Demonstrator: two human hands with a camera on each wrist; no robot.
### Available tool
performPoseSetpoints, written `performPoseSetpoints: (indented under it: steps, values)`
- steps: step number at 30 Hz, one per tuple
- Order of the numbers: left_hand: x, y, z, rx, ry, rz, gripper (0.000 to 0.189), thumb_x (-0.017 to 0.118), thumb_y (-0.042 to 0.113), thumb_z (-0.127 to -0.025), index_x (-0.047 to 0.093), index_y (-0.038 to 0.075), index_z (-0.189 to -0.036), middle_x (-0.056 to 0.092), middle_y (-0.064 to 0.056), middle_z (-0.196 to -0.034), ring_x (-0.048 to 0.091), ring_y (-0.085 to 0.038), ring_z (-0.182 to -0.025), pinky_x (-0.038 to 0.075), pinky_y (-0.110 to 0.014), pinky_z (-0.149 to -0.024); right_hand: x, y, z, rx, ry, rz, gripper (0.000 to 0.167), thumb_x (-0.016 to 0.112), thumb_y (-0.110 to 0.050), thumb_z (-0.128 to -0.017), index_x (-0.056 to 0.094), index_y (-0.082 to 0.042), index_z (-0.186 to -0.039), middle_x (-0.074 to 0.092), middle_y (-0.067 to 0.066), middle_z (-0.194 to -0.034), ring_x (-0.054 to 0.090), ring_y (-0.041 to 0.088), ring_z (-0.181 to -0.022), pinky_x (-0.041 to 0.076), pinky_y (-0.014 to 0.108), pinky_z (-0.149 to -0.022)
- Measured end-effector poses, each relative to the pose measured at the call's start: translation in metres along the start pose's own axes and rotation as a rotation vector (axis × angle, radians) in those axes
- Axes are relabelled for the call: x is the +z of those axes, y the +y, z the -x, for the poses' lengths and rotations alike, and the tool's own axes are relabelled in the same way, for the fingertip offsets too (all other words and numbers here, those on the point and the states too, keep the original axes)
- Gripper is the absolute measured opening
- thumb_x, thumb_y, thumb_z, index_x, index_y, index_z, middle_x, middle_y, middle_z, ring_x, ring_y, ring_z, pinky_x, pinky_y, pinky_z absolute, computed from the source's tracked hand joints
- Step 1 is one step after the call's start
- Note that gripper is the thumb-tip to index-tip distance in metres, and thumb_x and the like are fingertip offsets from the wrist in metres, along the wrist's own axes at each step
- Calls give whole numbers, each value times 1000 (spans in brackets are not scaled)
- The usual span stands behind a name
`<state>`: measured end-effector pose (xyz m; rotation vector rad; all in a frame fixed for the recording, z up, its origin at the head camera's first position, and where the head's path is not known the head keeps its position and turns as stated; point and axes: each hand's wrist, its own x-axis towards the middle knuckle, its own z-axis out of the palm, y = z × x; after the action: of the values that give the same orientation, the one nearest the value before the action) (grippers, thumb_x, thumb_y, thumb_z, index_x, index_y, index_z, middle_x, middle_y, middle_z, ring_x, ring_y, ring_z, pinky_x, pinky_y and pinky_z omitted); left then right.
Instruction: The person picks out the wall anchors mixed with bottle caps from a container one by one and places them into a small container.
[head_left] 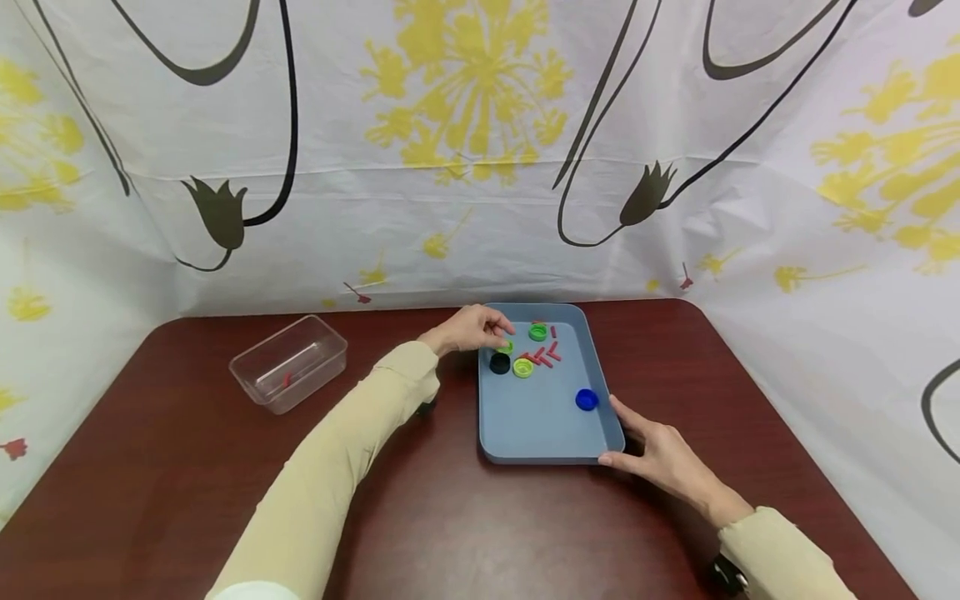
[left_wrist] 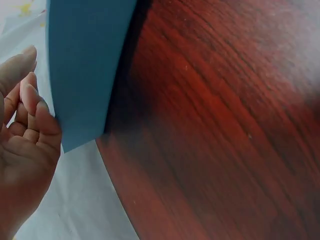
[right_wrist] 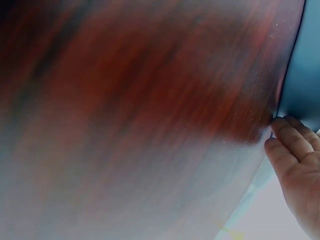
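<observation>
A blue-grey tray [head_left: 540, 429] lies on the table. Over its far left part is my left hand [head_left: 468, 329], thumb and fingers apart, beside a light green cap [head_left: 506, 347]. In the left wrist view the bent fingers [left_wrist: 44, 120] are close to the tray's side wall, and nothing shows between thumb and fingertips. My right hand [head_left: 663, 454] touches the tray's near right corner, with thumb at the front edge and fairly straight fingers along the side. Around the left hand are a black cap [head_left: 500, 363], a yellow-green cap [head_left: 522, 367], a green cap [head_left: 537, 332] and several small red sticks [head_left: 545, 362].
Inside the tray, a blue cap [head_left: 587, 400] sits by the right wall. To the left, a clear plastic container [head_left: 307, 387] holds a small red piece [head_left: 287, 380]. A patterned white cloth [head_left: 480, 242] hangs behind the dark red wooden table [head_left: 465, 525].
</observation>
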<state>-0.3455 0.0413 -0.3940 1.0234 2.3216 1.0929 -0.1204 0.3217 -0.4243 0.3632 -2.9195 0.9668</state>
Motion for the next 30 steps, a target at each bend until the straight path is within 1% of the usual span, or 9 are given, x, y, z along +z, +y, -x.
performPoseSetpoints:
  steps: [4, 6, 9, 12, 17, 24, 30]
  values:
    - [1, 0, -7, 13, -2, -36, 27, 68, 10, -86, 67, 2, -112, 62, -4, -91, 54, -13, -81, 47, -22, -73, -1, 0, 0, 5, -3, -5, 88, 76, -37, -76, 34, 0, -144, 46, 23, -138, 57, 35, -114, 51, 28, -84]
    - [2, 1, -10, 29, -12, -70, 27, 67, 10, -86, 67, 3, -112, 61, -3, -92, 53, -12, -81, 46, -22, -74, -1, 0, 1, 4, 0, -2, 88, 76, -37, -77, 34, 0, -144, 46, 23, -138, 57, 34, -114, 51, 28, -84]
    - [4, 1, -14, 53, -43, -112, 26, 67, 9, -87, 67, 3, -112, 60, -4, -94, 53, -12, -83, 46, -22, -74, 0, 0, 1, 0, 2, -1, 86, 76, -36, -77, 35, 0, -144, 47, 23, -138, 57, 34, -114, 51, 27, -84]
    - [7, 1, -18, 57, -83, -140, 27, 67, 9, -87, 66, 3, -113, 60, -5, -96, 51, -12, -83, 45, -22, -75, 1, 0, 1, -5, 5, 0, 85, 76, -35, -77, 35, 0, -143, 47, 22, -137, 58, 33, -113, 50, 26, -85]
    - [12, 2, -24, 34, -141, -173, 30, 68, 11, -86, 65, 5, -115, 61, -3, -96, 51, -11, -85, 45, -21, -77, 2, 0, 1, -11, 15, 10, 85, 76, -35, -77, 36, 1, -143, 49, 22, -136, 59, 32, -111, 51, 27, -85]
    - [14, 4, -28, -8, -170, -241, 30, 69, 15, -86, 65, 9, -115, 60, 0, -93, 49, -10, -84, 43, -22, -77, 2, 0, 2, -2, 14, 18, 85, 76, -36, -77, 36, 0, -143, 48, 21, -137, 60, 32, -111, 51, 28, -85]
    - [13, 9, -29, -29, -217, -271, 29, 66, 14, -88, 65, 9, -116, 60, 1, -94, 48, -10, -83, 42, -21, -76, 2, 1, 1, 2, 10, 10, 85, 76, -36, -77, 36, -1, -143, 47, 21, -138, 59, 33, -112, 51, 26, -85]
